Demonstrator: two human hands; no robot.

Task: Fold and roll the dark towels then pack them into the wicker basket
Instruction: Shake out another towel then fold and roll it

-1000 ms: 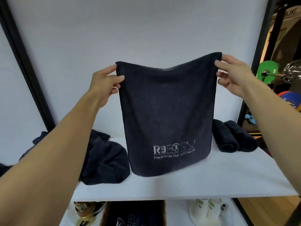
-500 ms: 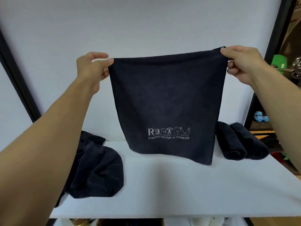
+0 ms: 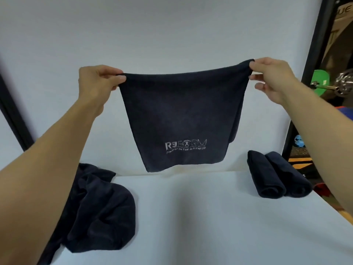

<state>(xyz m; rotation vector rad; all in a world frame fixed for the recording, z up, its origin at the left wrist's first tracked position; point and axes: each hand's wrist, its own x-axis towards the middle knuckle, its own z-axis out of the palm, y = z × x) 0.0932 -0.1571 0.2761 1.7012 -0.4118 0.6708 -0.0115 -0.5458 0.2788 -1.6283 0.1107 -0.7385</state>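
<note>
A dark towel (image 3: 181, 115) with a pale logo hangs doubled in the air above the far part of the white table (image 3: 200, 222). My left hand (image 3: 99, 83) pinches its top left corner and my right hand (image 3: 271, 77) pinches its top right corner. The towel's lower edge is clear of the table. Two rolled dark towels (image 3: 275, 176) lie side by side at the right. A loose heap of dark towels (image 3: 95, 211) lies at the left, partly behind my left forearm. No wicker basket is in view.
A pale wall stands behind the table. A black frame post (image 3: 305, 88) rises at the right, with a barbell and green weight plate (image 3: 324, 83) beyond it. The table's right edge runs close to the rolled towels.
Both hands have carried the towel farther out and spread its top edge wider. The view has tilted down, so the shelf under the table has dropped out of sight.
</note>
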